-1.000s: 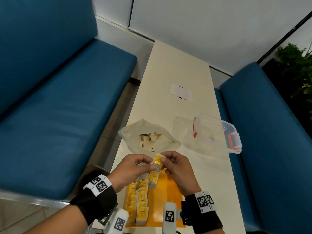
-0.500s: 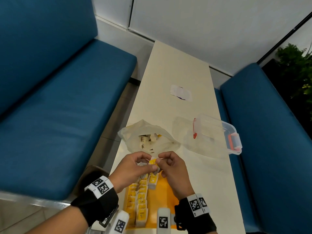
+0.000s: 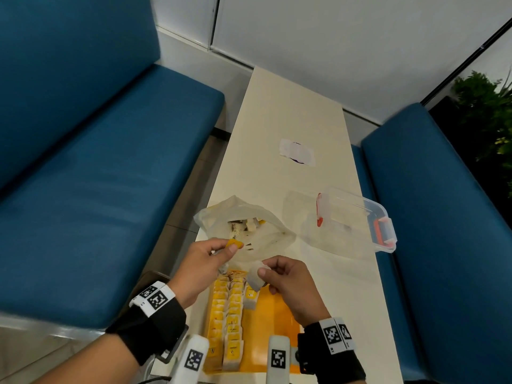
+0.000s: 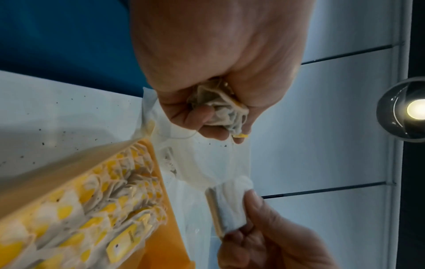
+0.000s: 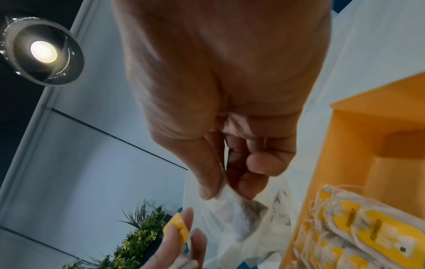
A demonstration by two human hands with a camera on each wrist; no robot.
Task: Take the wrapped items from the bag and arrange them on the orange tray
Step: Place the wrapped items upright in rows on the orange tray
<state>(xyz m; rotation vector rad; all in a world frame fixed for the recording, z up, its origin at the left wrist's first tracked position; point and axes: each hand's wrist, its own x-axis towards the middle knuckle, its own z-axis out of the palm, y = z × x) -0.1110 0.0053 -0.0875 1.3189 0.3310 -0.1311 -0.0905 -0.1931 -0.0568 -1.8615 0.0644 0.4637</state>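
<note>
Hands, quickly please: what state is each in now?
Left hand: holds bunched tea bags, pinches a yellow tag.
Right hand: pinches one tea bag.

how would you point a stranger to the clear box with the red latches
Follow the long cream table between the blue benches. Right of the open plastic bag sits the clear box, the only rigid, see-through container, with red latches on its ends.

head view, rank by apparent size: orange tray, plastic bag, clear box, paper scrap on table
1. Clear box and plastic bag: look alike, no ranking.
2. Orange tray: partly hidden by hands, unsure against those two.
3. Paper scrap: smallest, though farthest away.
</note>
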